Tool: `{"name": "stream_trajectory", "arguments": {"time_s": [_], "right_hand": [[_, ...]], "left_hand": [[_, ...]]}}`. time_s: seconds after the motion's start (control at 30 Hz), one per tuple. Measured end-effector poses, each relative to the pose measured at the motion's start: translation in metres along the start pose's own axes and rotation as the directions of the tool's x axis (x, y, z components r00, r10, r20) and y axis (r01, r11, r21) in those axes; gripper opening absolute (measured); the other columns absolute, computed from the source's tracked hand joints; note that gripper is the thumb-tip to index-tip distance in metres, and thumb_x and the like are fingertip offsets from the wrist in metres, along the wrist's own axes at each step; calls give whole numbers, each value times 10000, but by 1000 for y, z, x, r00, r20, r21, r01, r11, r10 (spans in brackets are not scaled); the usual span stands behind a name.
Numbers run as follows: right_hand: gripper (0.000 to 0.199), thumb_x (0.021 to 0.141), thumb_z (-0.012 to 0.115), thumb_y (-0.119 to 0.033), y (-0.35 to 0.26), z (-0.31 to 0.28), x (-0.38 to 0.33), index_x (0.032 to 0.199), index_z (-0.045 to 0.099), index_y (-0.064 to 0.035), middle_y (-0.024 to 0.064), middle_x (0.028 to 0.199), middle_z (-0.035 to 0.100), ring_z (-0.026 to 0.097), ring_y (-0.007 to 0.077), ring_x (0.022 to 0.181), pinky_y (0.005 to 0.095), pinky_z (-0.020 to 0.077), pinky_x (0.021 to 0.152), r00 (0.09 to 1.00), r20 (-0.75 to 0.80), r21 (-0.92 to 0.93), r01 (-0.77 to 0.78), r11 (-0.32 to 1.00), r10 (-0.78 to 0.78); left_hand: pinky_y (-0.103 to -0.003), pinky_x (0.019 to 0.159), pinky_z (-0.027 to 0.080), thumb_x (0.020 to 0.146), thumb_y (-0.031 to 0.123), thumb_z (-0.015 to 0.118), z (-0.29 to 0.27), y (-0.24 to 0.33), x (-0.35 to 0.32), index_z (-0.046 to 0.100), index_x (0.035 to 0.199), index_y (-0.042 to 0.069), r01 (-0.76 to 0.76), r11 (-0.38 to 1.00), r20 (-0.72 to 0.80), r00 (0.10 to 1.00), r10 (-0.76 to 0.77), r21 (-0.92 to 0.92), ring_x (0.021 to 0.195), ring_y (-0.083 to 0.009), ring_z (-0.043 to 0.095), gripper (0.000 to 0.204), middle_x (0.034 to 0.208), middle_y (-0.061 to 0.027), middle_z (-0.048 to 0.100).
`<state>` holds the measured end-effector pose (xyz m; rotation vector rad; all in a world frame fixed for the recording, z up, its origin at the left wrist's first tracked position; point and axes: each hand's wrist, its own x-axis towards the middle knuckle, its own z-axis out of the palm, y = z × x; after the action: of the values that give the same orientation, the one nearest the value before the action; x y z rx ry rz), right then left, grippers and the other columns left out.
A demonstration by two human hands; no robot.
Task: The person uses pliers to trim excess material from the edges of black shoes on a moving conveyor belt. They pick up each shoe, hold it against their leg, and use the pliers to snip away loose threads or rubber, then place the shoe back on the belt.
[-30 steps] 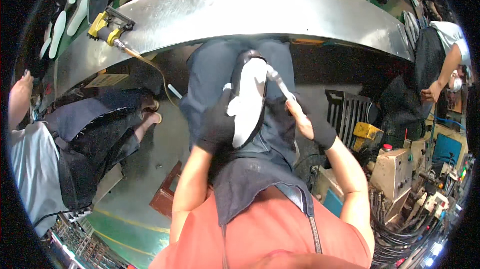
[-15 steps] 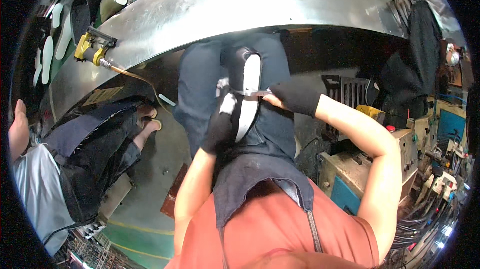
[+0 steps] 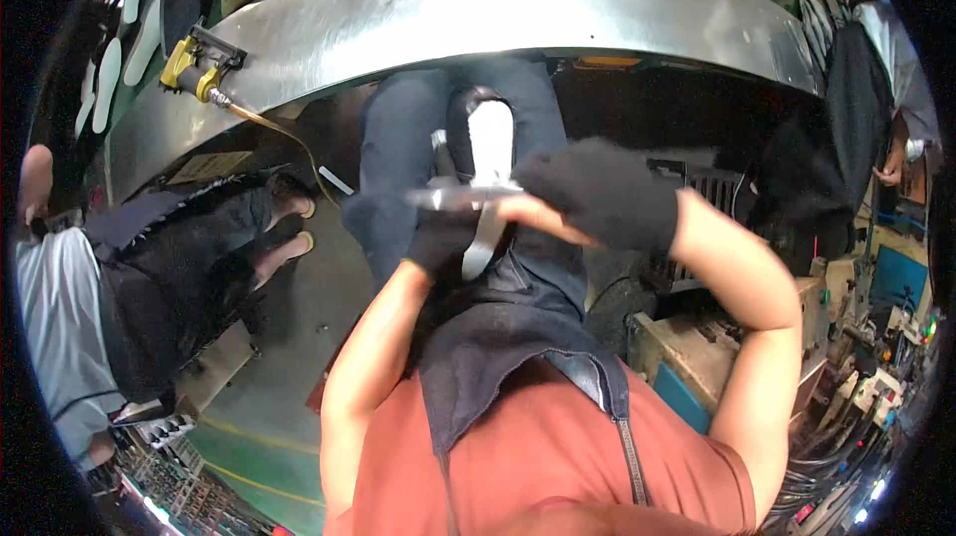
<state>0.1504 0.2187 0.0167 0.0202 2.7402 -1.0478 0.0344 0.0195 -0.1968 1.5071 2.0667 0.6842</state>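
A seated worker's right hand (image 3: 588,190), in a black glove, is wrapped around a motion-blurred metal tool (image 3: 478,196) held crosswise over a dark shoe (image 3: 490,138) resting lengthwise on the lap (image 3: 403,153), its white sole-shaped face up. The gloved left hand (image 3: 438,239) lies at the shoe's left side, partly hidden; how tightly it grips cannot be told. Ahead, a yellow-and-black hose-fed tool (image 3: 194,70) rests on a shiny metal bench (image 3: 448,8)

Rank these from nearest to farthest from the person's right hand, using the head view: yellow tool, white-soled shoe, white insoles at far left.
1. White-soled shoe: immediately left of the right hand.
2. Yellow tool: well to the left, on the metal bench.
3. White insoles: farther left, beyond the tool.
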Motion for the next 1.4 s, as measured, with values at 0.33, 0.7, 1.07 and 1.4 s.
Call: {"name": "stream_trajectory", "arguments": {"time_s": [0.33, 0.7, 1.07, 1.4], "right_hand": [[471, 993, 443, -413, 60, 146, -66, 944, 611, 24, 211, 755, 624, 625, 282, 692, 388, 482, 660, 823, 196, 509, -551, 662, 534], [314, 958, 543, -302, -16, 51, -35, 870, 605, -7, 157, 708, 582, 573, 284, 623, 373, 438, 596, 943, 88, 346, -331, 878, 321], [244, 886, 613, -264, 4, 123, -46, 908, 613, -22, 195, 826, 602, 580, 392, 695, 439, 469, 635, 973, -229, 133, 21, 991, 10], [380, 987, 469, -315, 11, 148, -147, 810, 597, -3, 70, 679, 601, 578, 143, 624, 310, 461, 584, 676, -160, 567, -533, 628, 719]], "left_hand": [[-269, 891, 410, 990, 392, 474, -35, 35, -53, 495, 1300, 54, 552, 5, 511, 774, -373, -834, 1025, -137, 526, 459, 1142, -46, 575], [-433, 794, 492, 858, 352, 666, 10, 30, -30, 260, 1311, -135, 233, 849, -75, 950, -303, -475, 947, -431, 620, 779, 1052, -337, 581], [-430, 914, 456, 781, 309, 766, -28, 37, -51, 87, 1450, -80, 115, 889, -75, 984, -164, -442, 1123, -397, 560, 1029, 1182, -335, 538], [-435, 863, 546, 664, 38, 832, -200, 61, -43, 469, 1304, 9, 132, 754, -126, 953, -275, -644, 1130, -307, 593, 736, 1267, -193, 567]]}}
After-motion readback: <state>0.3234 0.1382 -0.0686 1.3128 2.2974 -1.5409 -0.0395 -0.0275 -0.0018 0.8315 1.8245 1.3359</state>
